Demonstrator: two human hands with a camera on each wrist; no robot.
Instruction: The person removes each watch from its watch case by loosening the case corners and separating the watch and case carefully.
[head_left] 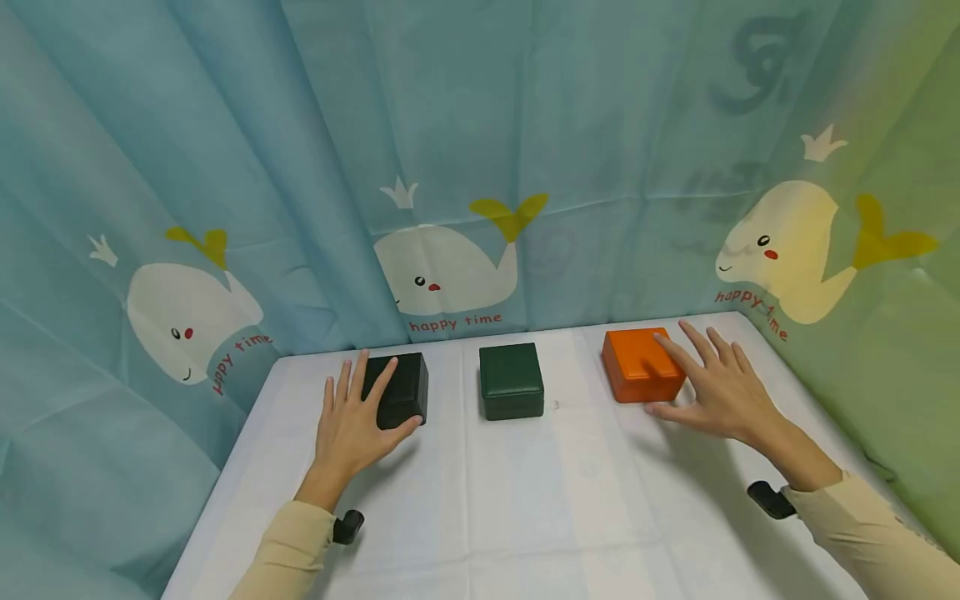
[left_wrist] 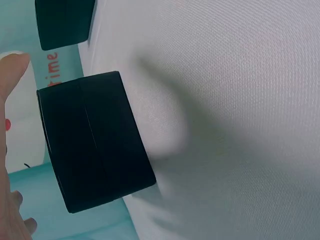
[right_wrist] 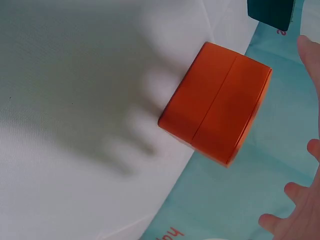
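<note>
Three small lidded boxes stand in a row near the table's far edge. At the left is a black box [head_left: 405, 387], with my left hand [head_left: 352, 425] spread in front of and over its left side. In the left wrist view, a gap shows between that black box [left_wrist: 97, 142] and the thumb. An orange box [head_left: 637, 367] stands at the right. My right hand [head_left: 720, 387] hovers by its right side, fingers spread, casting a shadow on it. The right wrist view shows the orange box [right_wrist: 217, 102] closed, fingertips apart from it. Between them sits a dark green box [head_left: 512, 382].
A white cloth covers the table [head_left: 540, 500]. Behind it hangs a blue-green curtain [head_left: 600, 167] printed with whales, which turns round both sides. Dark wrist devices [head_left: 348, 527] sit below both hands.
</note>
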